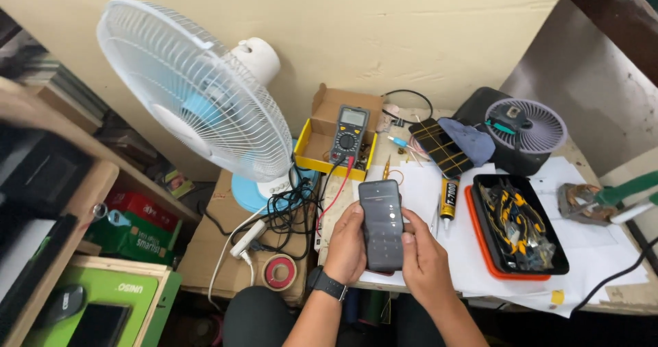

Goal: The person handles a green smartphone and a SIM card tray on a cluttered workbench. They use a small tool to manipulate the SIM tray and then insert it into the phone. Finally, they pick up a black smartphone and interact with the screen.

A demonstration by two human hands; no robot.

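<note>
Presently the work in hand appears to be a check of a dark smartphone [381, 224] at its lit screen, which shows a round-button keypad; I judge this an entry or test step rather than any dismantling, since the case looks whole and no tool is held. The left hand [346, 245], with a black wristwatch [327, 283] on its wrist, cradles the phone along its left edge and underside, fingers curled about it, grip pressed to the body. The right hand [425, 261] supports the right edge, its thumb lying at the lower right of the screen, touching or just above it; I cannot tell which. The phone stands upright between both hands, held above the near edge of the bench [620, 299], over white paper sheets [480, 265]. Behind it lie a multimeter [349, 136] in a yellow box [310, 153], a tube of adhesive [449, 199] just to the right, and a black tray [558, 261] of yellow-and-black parts further right. A white desk fan [195, 90] stands to the left. Any next move would, in my judgement, call for a steady left-hand hold while the right thumb presses precisely, the keys being close together.
</note>
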